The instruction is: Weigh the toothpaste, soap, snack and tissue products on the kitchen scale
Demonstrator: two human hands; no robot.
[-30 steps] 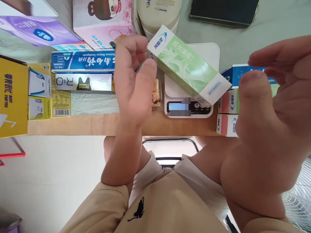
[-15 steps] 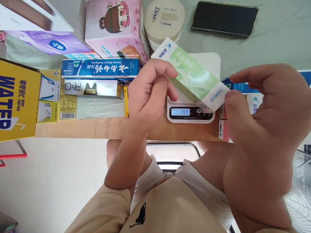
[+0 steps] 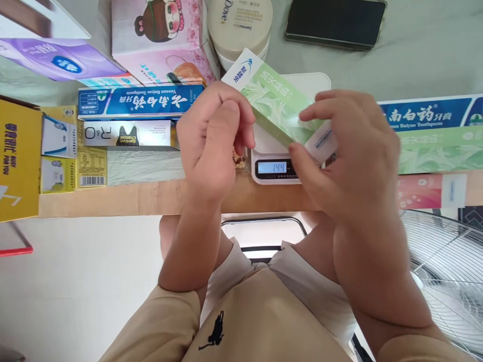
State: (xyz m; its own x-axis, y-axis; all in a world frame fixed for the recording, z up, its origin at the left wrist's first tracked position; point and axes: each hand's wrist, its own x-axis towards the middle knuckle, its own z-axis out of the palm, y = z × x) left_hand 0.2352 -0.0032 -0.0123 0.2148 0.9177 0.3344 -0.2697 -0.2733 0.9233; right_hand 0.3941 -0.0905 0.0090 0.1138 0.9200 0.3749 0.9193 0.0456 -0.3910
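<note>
A green and white toothpaste box (image 3: pixel 281 98) lies slantwise over a white digital scale (image 3: pixel 260 173), whose display reads 144. My right hand (image 3: pixel 350 146) is at the box's right end, thumb on the near edge and fingers over the top. Left of the scale, my left hand (image 3: pixel 215 141) is closed, its fingers curled in beside the box; whatever they hold, if anything, is hidden. A small brownish wrapped piece (image 3: pixel 239 160) shows just below those fingers, partly covered.
Left stand a blue toothpaste box (image 3: pixel 136 102), a silver R&O box (image 3: pixel 128 134) and yellow boxes (image 3: pixel 58 173). Behind are a Dove jar (image 3: pixel 241 25), a pink box (image 3: pixel 158 60) and a phone (image 3: pixel 335 22). More toothpaste boxes (image 3: pixel 430 188) lie right, above a fan (image 3: pixel 445 261).
My right hand has moved left and closed over the right end of the green box. My left hand's fingers have curled in tighter. The view has shifted; the display still reads 144.
</note>
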